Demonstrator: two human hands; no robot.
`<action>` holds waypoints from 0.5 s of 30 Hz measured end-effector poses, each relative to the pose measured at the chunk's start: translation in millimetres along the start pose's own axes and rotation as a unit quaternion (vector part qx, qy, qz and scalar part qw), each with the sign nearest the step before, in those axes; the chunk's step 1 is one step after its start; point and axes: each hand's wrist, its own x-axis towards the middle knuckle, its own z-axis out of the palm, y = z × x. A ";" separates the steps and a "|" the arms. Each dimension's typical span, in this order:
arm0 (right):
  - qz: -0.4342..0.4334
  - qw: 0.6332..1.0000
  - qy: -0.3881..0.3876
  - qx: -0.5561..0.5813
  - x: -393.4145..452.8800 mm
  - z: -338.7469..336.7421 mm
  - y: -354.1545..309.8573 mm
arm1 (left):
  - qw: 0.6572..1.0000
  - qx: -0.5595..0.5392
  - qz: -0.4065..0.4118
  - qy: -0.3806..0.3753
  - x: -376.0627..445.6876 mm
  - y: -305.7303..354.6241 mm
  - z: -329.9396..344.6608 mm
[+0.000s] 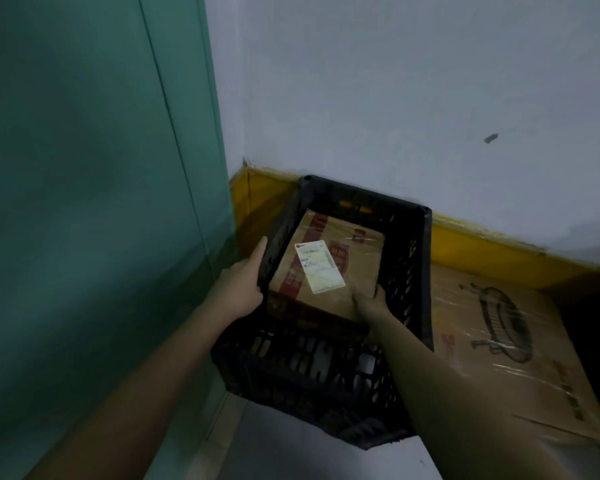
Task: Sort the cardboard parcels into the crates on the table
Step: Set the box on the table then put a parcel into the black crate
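A black slatted plastic crate (420, 271) stands in the corner against the wall. Inside it lies a brown cardboard parcel (354, 268) with red print and a white shipping label on top. My left hand (243, 285) rests on the outside of the crate's left wall, fingers stretched along the rim. Inside the crate, my right hand (369, 299) grips the parcel's near right corner. The parcel's near edge is partly hidden by the crate's front wall.
A large flat cardboard box (520, 348) wrapped in clear film, printed with a round appliance drawing, lies right of the crate. A green panel (84, 202) stands on the left, a white wall with a yellow base strip (482, 244) behind. A pale surface (309, 452) shows at the bottom.
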 end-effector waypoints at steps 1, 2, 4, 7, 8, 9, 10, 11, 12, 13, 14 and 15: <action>0.009 1.000 0.001 -0.003 3.4 1.4 0.1 | 1.000 0.004 -0.001 0.002 1.2 -0.8 1.1; 0.015 1.000 0.005 0.001 5.6 3.8 -0.8 | 1.000 0.005 -0.003 0.005 1.5 -1.4 2.7; 0.013 1.000 0.024 0.006 7.5 10.0 -2.4 | 1.000 0.005 -0.008 0.005 1.2 -1.7 3.6; -0.013 0.998 0.059 -0.012 10.4 11.8 1.6 | 1.000 0.000 -0.004 0.001 1.4 -0.1 3.6; -0.023 0.998 0.057 -0.019 12.8 11.0 4.6 | 1.000 0.002 -0.002 0.002 1.0 0.2 3.8; -0.030 0.998 0.050 -0.030 15.6 9.8 7.0 | 1.000 0.003 -0.002 0.004 1.0 0.3 3.7; -0.033 0.998 0.043 -0.041 18.2 8.3 8.6 | 1.000 0.002 -0.001 0.004 1.3 0.4 3.2; -0.034 0.997 0.040 -0.052 20.1 7.0 9.9 | 1.000 0.000 -0.001 0.002 1.5 0.3 2.7; -0.032 0.997 0.038 -0.060 20.8 6.1 11.2 | 1.000 -0.002 0.000 0.000 1.4 0.0 2.9; -0.033 0.996 0.039 -0.067 20.7 6.0 11.9 | 1.000 -0.004 0.000 -0.001 1.0 -0.1 3.6; -0.035 0.996 0.040 -0.073 20.8 6.6 12.3 | 1.000 -0.006 -0.002 0.000 0.3 0.0 3.6; -0.038 0.995 0.040 -0.080 20.6 7.3 12.7 | 1.000 -0.011 -0.003 -0.001 -0.3 0.5 3.0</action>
